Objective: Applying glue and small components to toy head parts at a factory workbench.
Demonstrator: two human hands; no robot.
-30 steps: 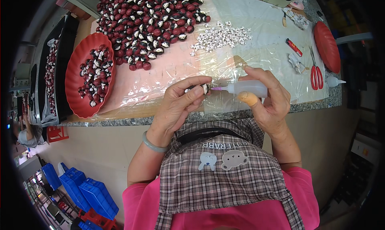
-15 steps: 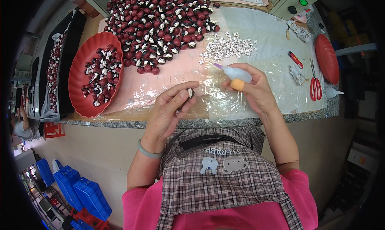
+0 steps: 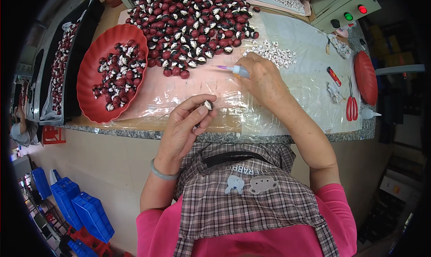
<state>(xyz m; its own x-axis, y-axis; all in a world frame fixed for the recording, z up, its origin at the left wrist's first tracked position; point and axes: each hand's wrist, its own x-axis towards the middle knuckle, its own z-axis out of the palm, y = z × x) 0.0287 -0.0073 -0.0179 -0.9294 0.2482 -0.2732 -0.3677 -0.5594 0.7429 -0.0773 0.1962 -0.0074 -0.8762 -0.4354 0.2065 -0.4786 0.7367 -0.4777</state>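
My left hand (image 3: 177, 124) pinches a small round black-and-white piece (image 3: 208, 105) between thumb and forefinger, above the table's near edge. Part of another dark piece shows lower down under its curled fingers. A small translucent squeeze bottle (image 3: 241, 71) with a purple neck and thin tip is in my right hand (image 3: 265, 80), tip pointing left. The fingertips of that hand reach to the near left side of a scatter of tiny white pieces (image 3: 280, 54); whether they touch one is hidden. Beyond both hands lies a big heap of dark red, black and white balls (image 3: 193, 28).
At left stands a red scalloped tray (image 3: 87, 89) of balls with white pieces, beside a long black crate (image 3: 85, 46). To the right lie red-handled scissors (image 3: 352, 108), a red tube (image 3: 334, 76), another red tray (image 3: 366, 80) and a second bottle (image 3: 370, 113). A control box (image 3: 345, 12) stands behind.
My right hand has moved forward and left to the white pieces, turning the bottle so its tip points left. The left hand still holds its piece, now tilted differently. The view has shifted slightly.
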